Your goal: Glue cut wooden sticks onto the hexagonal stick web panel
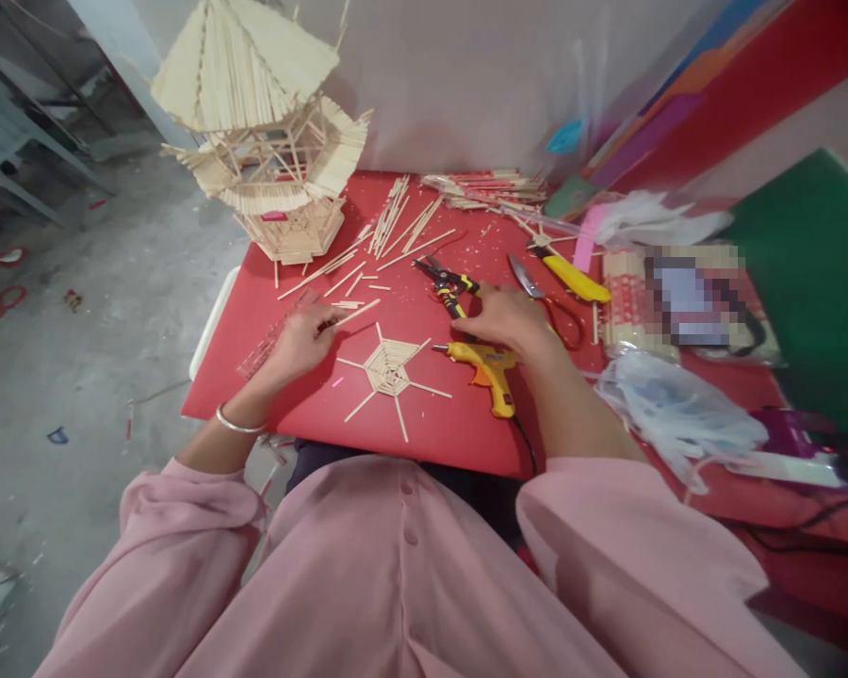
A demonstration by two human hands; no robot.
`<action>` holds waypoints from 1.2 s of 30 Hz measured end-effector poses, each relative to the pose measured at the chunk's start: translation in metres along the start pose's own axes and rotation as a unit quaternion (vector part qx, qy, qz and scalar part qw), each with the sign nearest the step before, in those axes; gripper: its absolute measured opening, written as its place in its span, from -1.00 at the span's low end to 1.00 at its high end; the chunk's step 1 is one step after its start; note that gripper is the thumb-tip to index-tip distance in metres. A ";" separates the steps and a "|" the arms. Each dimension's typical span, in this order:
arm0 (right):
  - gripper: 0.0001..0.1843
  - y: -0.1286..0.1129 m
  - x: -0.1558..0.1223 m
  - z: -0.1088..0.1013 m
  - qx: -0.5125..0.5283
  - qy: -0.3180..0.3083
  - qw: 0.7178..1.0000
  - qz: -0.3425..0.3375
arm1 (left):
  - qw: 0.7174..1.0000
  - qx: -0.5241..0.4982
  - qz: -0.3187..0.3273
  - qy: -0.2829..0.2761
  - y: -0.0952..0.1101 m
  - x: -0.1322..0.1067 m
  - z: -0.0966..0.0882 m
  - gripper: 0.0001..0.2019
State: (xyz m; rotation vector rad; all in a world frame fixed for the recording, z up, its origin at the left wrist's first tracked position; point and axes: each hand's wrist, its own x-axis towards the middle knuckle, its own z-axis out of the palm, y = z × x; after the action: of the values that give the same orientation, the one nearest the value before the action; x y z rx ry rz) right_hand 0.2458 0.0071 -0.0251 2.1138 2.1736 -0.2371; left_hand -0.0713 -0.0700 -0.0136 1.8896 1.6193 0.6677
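Note:
A thin wooden stick [359, 312] is pinched in the fingers of my left hand [303, 339], at the left of the red table. My right hand [509, 315] has its fingers round the black-and-yellow handles of the cutting pliers [447, 286], whose jaws point to the far left. Between my hands and nearer to me lies a flat web-shaped piece made of sticks [394, 375], with several spokes reaching outward. Just below my right hand rests a yellow glue gun [491, 369], its nozzle toward the web piece. A clear ruler [272, 339] with red markings lies partly under my left hand.
A tiered stick model with a pointed roof [251, 71] stands at the back left. Loose sticks [394, 221] lie beyond my hands. Scissors [527, 275], a yellow-handled knife [572, 275], bagged sticks [618, 306] and a plastic bag [678, 410] are on the right.

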 end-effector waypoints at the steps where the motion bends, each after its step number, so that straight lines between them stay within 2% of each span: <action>1: -0.20 0.002 0.006 0.000 -0.006 -0.013 1.000 0.001 | 1.000 0.009 0.002 -0.021 0.000 -0.006 0.001 -0.76; 3: -0.22 0.005 0.009 0.000 -0.013 -0.018 1.000 -0.003 | 0.998 0.027 0.000 -0.063 0.000 -0.019 0.005 -0.78; 5: -0.23 0.006 0.004 0.001 -0.016 -0.001 1.000 -0.017 | 0.997 0.047 0.005 -0.063 -0.001 -0.030 0.014 -0.77; 11: -0.45 -0.016 -0.026 -0.002 0.051 0.106 0.984 -0.132 | 0.995 0.085 -0.012 0.053 -0.006 -0.053 0.047 -0.71; 15: -0.53 -0.046 -0.045 -0.015 0.159 0.077 0.951 -0.255 | 0.993 0.004 0.023 0.118 -0.009 -0.057 0.055 -0.76; 17: -0.40 -0.063 -0.048 -0.020 0.233 0.034 0.919 -0.315 | 0.986 -0.073 0.027 0.147 -0.010 -0.054 0.053 -0.83; 19: -0.18 -0.083 -0.044 -0.019 0.326 -0.037 0.884 -0.333 | 0.968 -0.176 0.001 0.181 -0.010 -0.046 0.047 -0.88; 20: -0.11 -0.094 -0.040 -0.017 0.379 -0.083 0.860 -0.331 | 0.952 -0.236 -0.014 0.194 -0.010 -0.041 0.044 -0.88; 22: -0.07 -0.116 -0.030 -0.009 0.478 -0.187 0.791 -0.333 | 0.915 -0.352 -0.018 0.198 -0.007 -0.030 0.036 -0.82; 24: -0.23 -0.136 -0.021 -0.001 0.535 -0.277 0.720 -0.345 | 0.887 -0.422 0.003 0.188 -0.003 -0.020 0.029 -0.76; 25: -0.42 -0.144 -0.018 0.001 0.543 -0.308 0.699 -0.349 | 0.880 -0.435 0.010 0.189 -0.001 -0.017 0.024 -0.74; 26: -0.61 -0.150 -0.016 0.002 0.536 -0.334 0.692 -0.349 | 0.878 -0.435 0.015 0.198 0.000 -0.015 0.019 -0.73; 27: -0.74 -0.153 -0.014 0.001 0.524 -0.345 0.697 -0.347 | 0.879 -0.425 0.015 0.217 0.000 -0.014 0.014 -0.74; 29: -0.70 -0.151 -0.009 -0.004 0.504 -0.314 0.735 -0.327 | 0.879 -0.389 0.001 0.276 -0.005 -0.015 0.002 -0.78; 31: -0.67 -0.141 0.005 -0.013 0.515 -0.208 0.782 -0.283 | 0.872 -0.354 -0.029 0.337 -0.017 -0.018 -0.011 -0.82; 33: -0.68 -0.127 0.030 -0.022 0.540 -0.075 0.813 -0.206 | 0.856 -0.320 -0.051 0.403 -0.032 -0.023 -0.023 -0.85; 35: -0.70 -0.112 0.061 -0.029 0.564 0.035 0.817 -0.118 | 0.837 -0.296 -0.072 0.455 -0.046 -0.027 -0.030 -0.88; 36: -0.73 -0.104 0.076 -0.033 0.565 0.063 0.818 -0.085 | 0.835 -0.284 -0.079 0.465 -0.051 -0.029 -0.033 -0.90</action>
State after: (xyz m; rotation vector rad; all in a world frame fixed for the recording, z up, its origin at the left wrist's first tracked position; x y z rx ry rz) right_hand 0.1403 0.0849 -0.0024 2.3446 2.6137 -1.8553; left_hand -0.1342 -0.0903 -0.0254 0.9799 1.7544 1.9434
